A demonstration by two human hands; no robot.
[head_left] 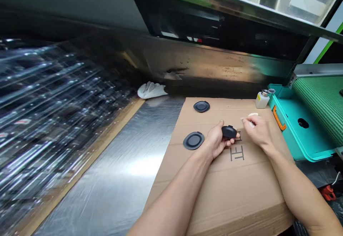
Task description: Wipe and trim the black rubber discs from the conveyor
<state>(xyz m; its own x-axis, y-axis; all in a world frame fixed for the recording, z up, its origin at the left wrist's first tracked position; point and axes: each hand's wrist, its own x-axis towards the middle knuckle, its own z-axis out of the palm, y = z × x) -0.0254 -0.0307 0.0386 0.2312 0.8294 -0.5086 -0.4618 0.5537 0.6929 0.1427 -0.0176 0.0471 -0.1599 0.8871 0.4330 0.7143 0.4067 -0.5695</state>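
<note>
My left hand (pixel 218 139) is closed around a small black plastic cap-like part (pixel 229 131) with a tab on its rim, holding it above the cardboard. To its right, my right hand (pixel 257 130) is closed with the fingertips pinched together. Something small and white (pixel 253 114) shows behind and under those fingers; I cannot make out what it is. Two black rounded plastic parts with ringed centres lie flat on the cardboard (pixel 227 186): the nearer black part (pixel 193 140) beside my left wrist, the farther black part (pixel 201 106) beyond it.
A white pump bottle (pixel 262 99) stands at the cardboard's far right corner. Beside it is a teal case (pixel 316 136) with an orange handle, near a green conveyor belt (pixel 321 96). Crumpled white cloth (pixel 151 90) lies at the back. Plastic-wrapped stacks (pixel 53 114) line the left.
</note>
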